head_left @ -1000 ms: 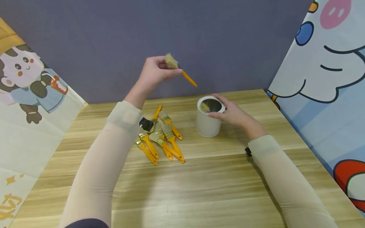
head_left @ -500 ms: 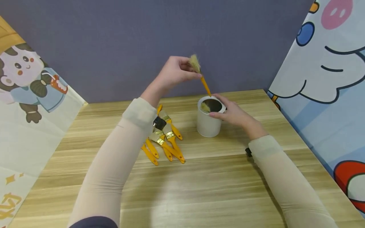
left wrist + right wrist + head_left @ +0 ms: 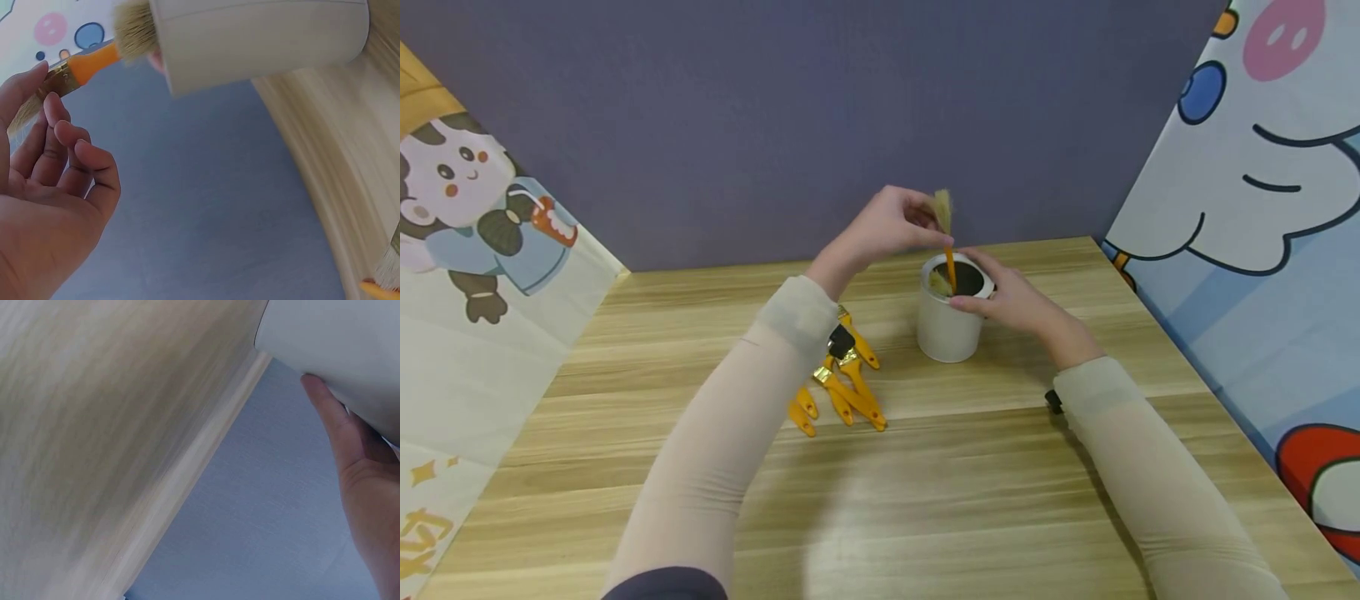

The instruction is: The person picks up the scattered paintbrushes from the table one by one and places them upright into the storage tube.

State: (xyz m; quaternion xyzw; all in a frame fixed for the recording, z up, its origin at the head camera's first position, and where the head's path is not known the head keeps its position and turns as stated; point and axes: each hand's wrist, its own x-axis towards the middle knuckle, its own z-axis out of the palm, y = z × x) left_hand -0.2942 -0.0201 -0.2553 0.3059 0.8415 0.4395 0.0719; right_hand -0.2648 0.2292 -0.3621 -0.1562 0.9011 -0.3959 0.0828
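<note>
My left hand [image 3: 891, 225] pinches a paintbrush [image 3: 943, 210] by its metal band between thumb and fingers. The bristles point up and the orange handle reaches down into the mouth of a white can [image 3: 947, 332]. The left wrist view shows that band and the orange handle [image 3: 94, 64] plainly. My right hand [image 3: 1018, 305] holds the can at its far right side, thumb at the rim and fingers around the back. Bristles of another brush [image 3: 135, 30] stick out of the can's opening. The rest of that brush is hidden inside.
Several orange-handled paintbrushes [image 3: 853, 392] lie in a loose heap left of the can, partly hidden by my left sleeve. The wooden table [image 3: 955, 483] meets a grey-blue panel [image 3: 760, 108] at the back. Cartoon-printed panels stand on both sides.
My left hand has moved right and then down with the paintbrush. Its handle has swung nearly upright and gone from above the table into the can. The right hand and can stay put.
</note>
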